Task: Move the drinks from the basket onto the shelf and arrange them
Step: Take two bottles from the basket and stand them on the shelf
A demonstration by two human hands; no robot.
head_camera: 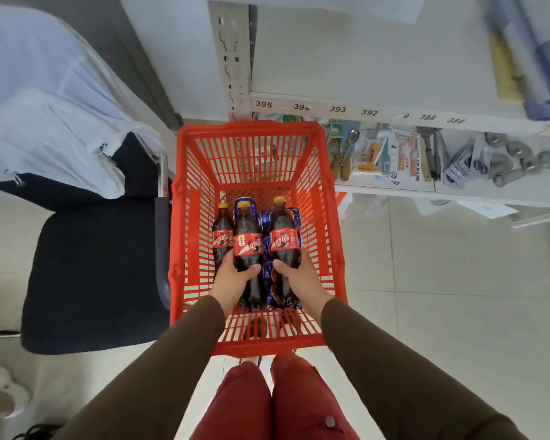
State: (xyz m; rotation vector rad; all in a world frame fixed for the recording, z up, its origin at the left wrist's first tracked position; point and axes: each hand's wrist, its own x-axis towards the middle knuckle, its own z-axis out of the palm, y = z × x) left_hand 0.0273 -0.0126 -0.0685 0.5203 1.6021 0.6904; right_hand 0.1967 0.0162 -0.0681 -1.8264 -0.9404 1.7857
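Observation:
A red plastic basket (254,134) stands on the floor in front of me. Inside it are three dark cola bottles with red labels and yellow caps, lying over several blue cans (269,217). My left hand (234,279) is closed around the middle cola bottle (248,246). My right hand (294,276) grips the right cola bottle (283,236). A third cola bottle (222,236) lies untouched at the left wall of the basket. The white shelf (378,71) with numbered tags runs above and behind the basket.
A lower shelf (394,185) at right holds packaged utensils and tools. A dark chair (92,274) with white plastic bags (45,122) on it stands left of the basket. Blue rolls (543,58) lie at the shelf's right end. Pale tiled floor lies at right.

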